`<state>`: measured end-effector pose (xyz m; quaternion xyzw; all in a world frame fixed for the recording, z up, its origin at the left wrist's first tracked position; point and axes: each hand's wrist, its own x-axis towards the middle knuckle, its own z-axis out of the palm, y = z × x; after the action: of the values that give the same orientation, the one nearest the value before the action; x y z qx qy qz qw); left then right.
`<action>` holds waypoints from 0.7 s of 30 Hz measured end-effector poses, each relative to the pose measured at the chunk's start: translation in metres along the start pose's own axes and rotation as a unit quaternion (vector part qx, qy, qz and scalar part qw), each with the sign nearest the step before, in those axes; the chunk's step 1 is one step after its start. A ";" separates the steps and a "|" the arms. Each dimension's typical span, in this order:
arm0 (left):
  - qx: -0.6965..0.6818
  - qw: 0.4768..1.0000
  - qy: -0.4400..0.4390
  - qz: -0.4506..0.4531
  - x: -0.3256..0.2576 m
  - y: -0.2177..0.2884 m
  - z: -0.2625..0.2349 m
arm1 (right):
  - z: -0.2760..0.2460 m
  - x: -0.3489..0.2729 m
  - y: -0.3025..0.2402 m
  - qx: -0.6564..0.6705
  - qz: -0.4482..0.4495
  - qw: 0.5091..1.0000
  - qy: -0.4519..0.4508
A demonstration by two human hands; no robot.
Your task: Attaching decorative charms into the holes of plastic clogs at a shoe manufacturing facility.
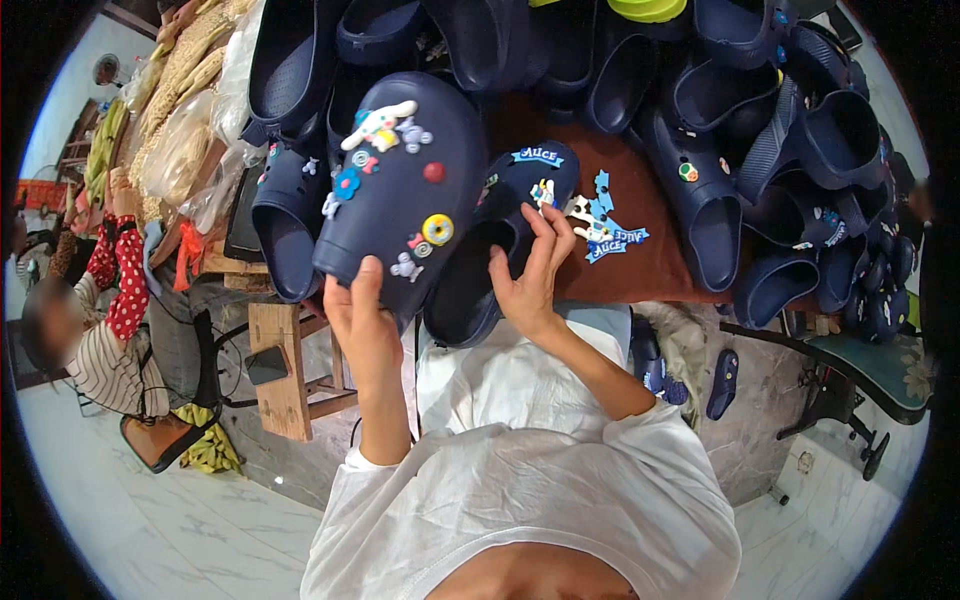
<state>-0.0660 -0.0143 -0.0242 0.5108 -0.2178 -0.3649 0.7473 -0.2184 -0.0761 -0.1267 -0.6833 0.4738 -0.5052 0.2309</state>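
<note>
A navy clog (390, 200) dotted with small charms, among them a white character, a blue flower, a red ball and a yellow ring, is gripped in my left hand (365, 320). The thumb lies on its lower edge; the other fingers are mostly hidden beneath. Beside it a second navy clog (470, 290) lies tilted, with a blue banner charm (538, 156) near its toe. My right hand (538, 270) is closed about that clog, thumb by its opening and fingertips at a white character charm (543, 192). Right of those fingers, loose blue and white charms (608, 225) lie in a cluster.
The charms lie on a brown surface (665, 180). Many navy clogs (700, 200) crowd its far side and right. At left are a wooden stool (280, 370) with a phone (266, 366) and a seated person in striped clothes (115, 350). A green-topped table (880, 365) stands right.
</note>
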 end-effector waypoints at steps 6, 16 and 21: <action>-0.036 0.997 0.062 -0.022 -0.013 0.012 -0.002 | 0.023 0.004 0.003 0.054 -0.010 0.998 0.032; 0.053 0.995 -0.076 -0.030 -0.073 -0.006 0.061 | -0.021 -0.019 0.069 0.189 0.080 0.977 -0.065; 0.131 0.968 -0.209 0.053 -0.095 -0.063 0.100 | -0.097 0.022 0.070 0.218 0.173 0.960 0.039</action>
<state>-0.2169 -0.0153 -0.0392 0.5042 -0.4420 -0.3921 0.6298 -0.3348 -0.1110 -0.1348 -0.5038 0.4716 -0.5750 0.4396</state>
